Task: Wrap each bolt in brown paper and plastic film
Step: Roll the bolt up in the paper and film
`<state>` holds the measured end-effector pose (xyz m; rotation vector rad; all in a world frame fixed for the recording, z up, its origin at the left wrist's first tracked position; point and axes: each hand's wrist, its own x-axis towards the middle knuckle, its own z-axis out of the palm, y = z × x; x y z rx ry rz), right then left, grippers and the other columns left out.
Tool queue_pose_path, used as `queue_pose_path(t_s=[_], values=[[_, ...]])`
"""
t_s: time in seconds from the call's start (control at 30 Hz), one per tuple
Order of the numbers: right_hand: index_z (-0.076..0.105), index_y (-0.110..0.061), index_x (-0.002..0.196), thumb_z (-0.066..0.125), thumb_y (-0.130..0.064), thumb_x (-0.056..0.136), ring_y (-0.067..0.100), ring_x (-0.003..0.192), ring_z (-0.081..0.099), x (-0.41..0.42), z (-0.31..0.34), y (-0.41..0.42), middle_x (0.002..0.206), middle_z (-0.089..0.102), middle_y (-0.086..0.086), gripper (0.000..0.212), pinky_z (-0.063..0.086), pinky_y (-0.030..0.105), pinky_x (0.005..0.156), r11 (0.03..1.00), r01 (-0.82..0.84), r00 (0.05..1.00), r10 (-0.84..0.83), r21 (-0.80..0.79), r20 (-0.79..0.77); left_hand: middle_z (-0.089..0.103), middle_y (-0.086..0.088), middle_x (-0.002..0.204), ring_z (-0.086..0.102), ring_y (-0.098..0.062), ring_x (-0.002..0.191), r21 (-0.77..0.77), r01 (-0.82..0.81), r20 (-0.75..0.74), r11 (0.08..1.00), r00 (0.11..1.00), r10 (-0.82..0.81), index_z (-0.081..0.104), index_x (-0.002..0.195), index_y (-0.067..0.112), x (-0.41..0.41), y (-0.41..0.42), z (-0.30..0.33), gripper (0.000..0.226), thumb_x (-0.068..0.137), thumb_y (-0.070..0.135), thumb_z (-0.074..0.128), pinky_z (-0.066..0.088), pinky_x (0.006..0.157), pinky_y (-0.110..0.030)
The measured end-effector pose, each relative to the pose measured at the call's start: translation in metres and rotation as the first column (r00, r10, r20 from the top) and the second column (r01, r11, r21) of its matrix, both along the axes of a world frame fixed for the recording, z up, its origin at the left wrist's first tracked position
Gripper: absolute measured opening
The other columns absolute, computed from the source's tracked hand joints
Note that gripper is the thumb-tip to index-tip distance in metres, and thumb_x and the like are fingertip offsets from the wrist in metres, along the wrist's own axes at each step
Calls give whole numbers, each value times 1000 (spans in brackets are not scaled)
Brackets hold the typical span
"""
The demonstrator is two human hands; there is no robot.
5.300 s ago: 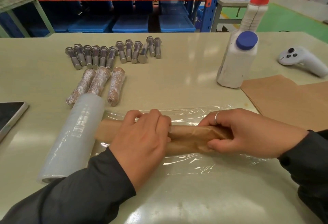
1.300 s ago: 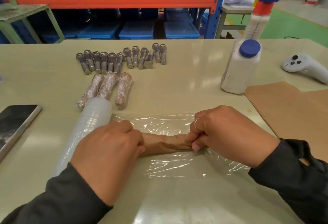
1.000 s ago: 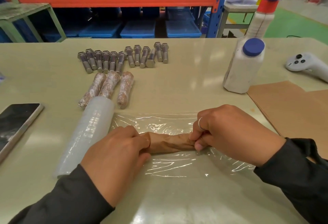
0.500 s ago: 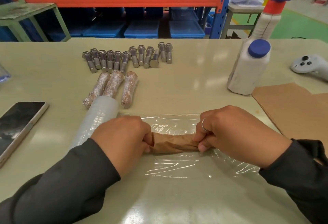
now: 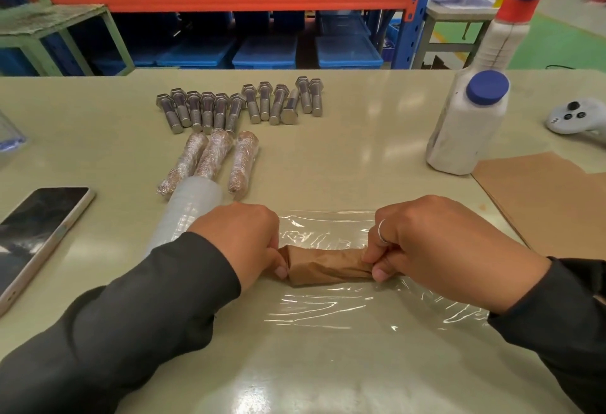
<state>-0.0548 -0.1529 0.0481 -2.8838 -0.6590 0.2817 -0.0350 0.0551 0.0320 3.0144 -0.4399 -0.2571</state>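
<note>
Bolt in brown paper (image 5: 326,266) lies between your two sets of fingertips, on the plastic film (image 5: 328,308) spread under them. Your left hand (image 5: 244,243) and right hand (image 5: 436,249) each pinch a twisted paper end with curled fingers, probably so the wrap cannot unroll before you roll it into the film.

Paper roll (image 5: 328,266) ends: hidden under left hand (image 5: 244,240) and right hand (image 5: 436,246); contents not visible.
Film roll (image 5: 190,207), left of paper roll: near end covered by left sleeve.
Phone (image 5: 39,230), farther left: cut by frame edge.
Controller (image 5: 574,117), far right: cut off.
Spray bottle (image 5: 511,26), behind-right: top cropped.
</note>
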Motion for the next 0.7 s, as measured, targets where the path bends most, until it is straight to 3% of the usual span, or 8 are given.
queue_pose_path(t_s=[0.17, 0.3, 0.47, 0.6, 0.7], values=[[70, -37, 94, 68, -35, 80, 7, 89, 56, -1, -2, 0, 94, 63, -13, 14, 43, 22, 74, 1000, -4, 1000, 5, -23, 29, 60, 5, 100, 53, -15, 95, 32, 29, -18, 999, 999, -29, 57, 98, 27, -2, 3, -5, 19, 85, 41, 59, 33, 71, -19], [69, -36, 95, 66, -35, 82, 8, 89, 55, -2, -4, 0, 93, 62, -13, 14, 42, 21, 71, 999, -1, 999, 2, -35, 50, 55, 9, 86, 51, -13, 84, 10, 41, -36, 999, 999, -41, 51, 79, 30, -3, 3, 0, 14, 83, 40, 60, 34, 69, -21], [70, -36, 92, 66, -35, 81, 9, 86, 55, -4, -5, 0, 89, 60, -13, 12, 42, 21, 70, 1000, 22, 999, -21, -19, 46, 51, 9, 76, 49, -13, 78, 15, 62, -6, 998, 998, -62, 39, 66, 29, -7, 2, 1, 26, 88, 32, 53, 33, 66, -21], [70, -37, 92, 67, -34, 81, 7, 86, 55, -4, -5, 1, 90, 61, -14, 11, 44, 22, 72, 1000, 21, 998, -20, -16, 56, 59, 4, 87, 55, -15, 82, 31, 72, -32, 997, 997, -71, 51, 81, 23, -7, -1, 4, 12, 90, 30, 47, 38, 68, -21], [70, -37, 92, 67, -34, 80, 8, 86, 54, -3, -4, 1, 90, 61, -13, 13, 43, 21, 70, 1000, 17, 999, -16, -24, 48, 64, -2, 95, 59, -18, 89, 19, 45, -126, 999, 991, -42, 62, 94, 14, -4, -2, 7, 18, 90, 26, 49, 43, 73, -25]])
